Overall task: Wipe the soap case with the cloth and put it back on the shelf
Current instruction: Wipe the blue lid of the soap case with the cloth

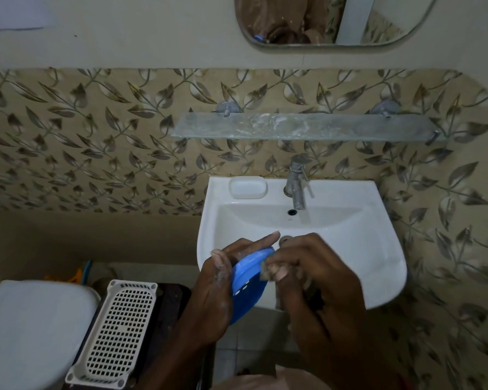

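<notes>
— Where are you standing?

— In a small bathroom, over a white sink [378,249] fixed to a wall of leaf-patterned tiles [96,142], plain wall above that.

— What can you count?

— One glass shelf [302,128] on two metal brackets, with white smears on it. One mirror [330,21] above it. One tap [296,184]. One white soap bar [247,187] on the sink's back ledge, left of the tap. One white perforated basket [116,330] beside one toilet lid [31,330], lower left.

— And your hands?

— Two. My left hand [217,294] has its fingers wrapped round the blue soap case [248,282], tilted on edge over the sink's front rim. My right hand [319,280] pinches one brownish cloth [268,273] against the case's upper edge.
</notes>
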